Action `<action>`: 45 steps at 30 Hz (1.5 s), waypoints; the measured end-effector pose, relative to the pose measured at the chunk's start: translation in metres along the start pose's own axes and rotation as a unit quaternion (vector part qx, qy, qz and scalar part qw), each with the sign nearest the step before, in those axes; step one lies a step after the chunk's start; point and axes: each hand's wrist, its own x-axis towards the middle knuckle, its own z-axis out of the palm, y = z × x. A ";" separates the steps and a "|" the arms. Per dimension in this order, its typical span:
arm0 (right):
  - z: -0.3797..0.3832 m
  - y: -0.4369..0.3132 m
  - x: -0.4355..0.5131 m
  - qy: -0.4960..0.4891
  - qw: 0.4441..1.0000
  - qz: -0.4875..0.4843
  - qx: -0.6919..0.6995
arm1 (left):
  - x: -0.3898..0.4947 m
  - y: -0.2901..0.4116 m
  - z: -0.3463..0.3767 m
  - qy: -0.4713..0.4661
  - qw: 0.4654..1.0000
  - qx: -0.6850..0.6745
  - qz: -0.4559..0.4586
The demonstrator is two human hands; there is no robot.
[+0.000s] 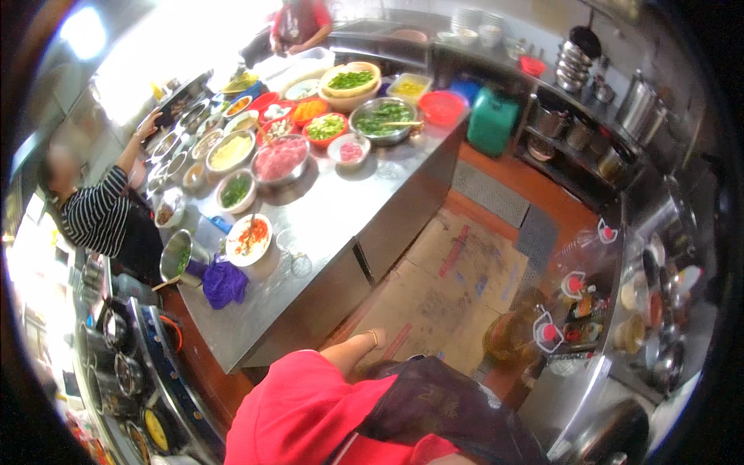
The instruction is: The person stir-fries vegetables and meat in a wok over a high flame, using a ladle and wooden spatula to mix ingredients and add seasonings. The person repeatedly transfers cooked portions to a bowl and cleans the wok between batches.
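My left hand [379, 338], with a gold bracelet at its wrist, hangs beside my dark apron [430, 389]. It is small and blurred, and its fingers cannot be made out. Below it is the brown floor covering [418, 290]; the steel worktable [325, 244] stands to the left. My right hand is out of view. On the table's near end are a bowl of chopped red peppers [249, 239] with a spoon in it, a crumpled purple cloth [224, 285] and a metal pot [180, 256] with greens. Farther along sits a metal bowl of raw meat [282, 158].
A person in a striped top [99, 215] reaches across the table's far side. Another in a red shirt [299, 26] stands at the back. Large oil jugs [511, 337] line the right floor. A green plastic jerrycan [492, 123] stands by the shelves; stove pans [128, 372] are lower left.
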 end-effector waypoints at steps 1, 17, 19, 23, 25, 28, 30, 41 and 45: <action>-0.010 -0.003 0.001 0.005 1.000 -0.001 0.006 | -0.002 0.005 -0.008 -0.010 0.999 -0.030 -0.010; -0.221 -0.089 0.067 -0.005 0.993 -0.011 0.120 | -0.037 0.187 -0.007 -0.091 0.987 0.108 0.082; -0.245 -0.108 0.060 -0.066 0.992 -0.006 0.107 | -0.021 0.219 0.002 -0.062 0.980 0.149 0.118; -0.254 -0.123 0.022 0.048 0.985 -0.065 -0.151 | 0.002 0.296 0.006 -0.036 0.949 0.214 0.228; -0.246 -0.127 0.003 0.157 0.948 -0.090 -0.261 | -0.003 0.329 0.005 -0.001 0.948 0.150 0.280; -0.241 -0.141 -0.018 0.094 0.952 -0.081 -0.280 | -0.026 0.389 0.004 -0.065 0.958 -0.033 0.276; -0.241 -0.153 -0.027 0.047 0.981 0.023 -0.189 | -0.044 0.438 0.000 -0.128 0.949 -0.126 0.259; -0.224 -0.160 -0.094 -0.024 0.997 -0.020 -0.067 | -0.123 0.709 0.006 -0.293 0.855 -0.199 0.378; -0.221 -0.155 -0.132 0.080 0.989 -0.089 -0.083 | -0.122 0.769 0.045 -0.577 0.740 -0.306 0.158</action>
